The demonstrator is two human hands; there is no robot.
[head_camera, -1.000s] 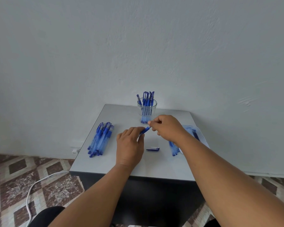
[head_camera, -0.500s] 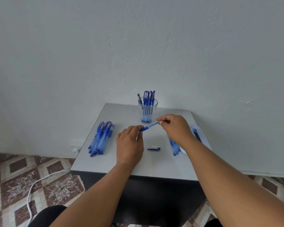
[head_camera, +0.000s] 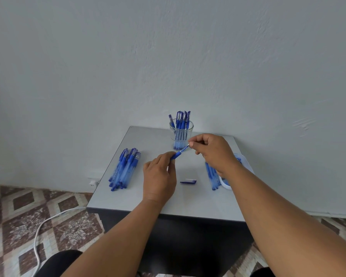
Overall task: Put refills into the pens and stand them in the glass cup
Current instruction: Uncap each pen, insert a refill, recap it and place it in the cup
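Above the table (head_camera: 198, 198), my left hand (head_camera: 159, 176) grips the pen (head_camera: 176, 155) while my right hand (head_camera: 212, 151) pinches the refill (head_camera: 185, 148); I'd keep both aligned.

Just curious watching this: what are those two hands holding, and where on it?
One blue pen: the left hand grips its barrel, the right hand pinches its tip end.

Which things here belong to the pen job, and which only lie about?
Job:
blue pen in both hands
clear glass cup
pile of blue pens
blue pen cap
white tray

Lying about:
white cable on floor
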